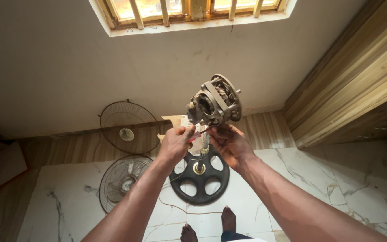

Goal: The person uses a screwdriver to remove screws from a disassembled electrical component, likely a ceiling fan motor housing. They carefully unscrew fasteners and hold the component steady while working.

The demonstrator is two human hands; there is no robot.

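Note:
A bare fan motor [214,101] sits on top of an upright stand pole that rises from a round black base [199,175] on the floor. My left hand [175,143] is closed around a thin red-handled tool [199,133] whose tip points at the underside of the motor. My right hand [230,144] is just under the motor, fingers curled up against its lower housing beside the tool tip. Both hands are close together at the top of the pole.
Two round wire fan guards lie at the left: one [128,127] leans against the wall, the other [121,179] lies flat on the marble floor. A thin cord [175,207] trails across the tiles. My bare feet [228,219] stand near the base. Wooden panelling [359,76] rises at right.

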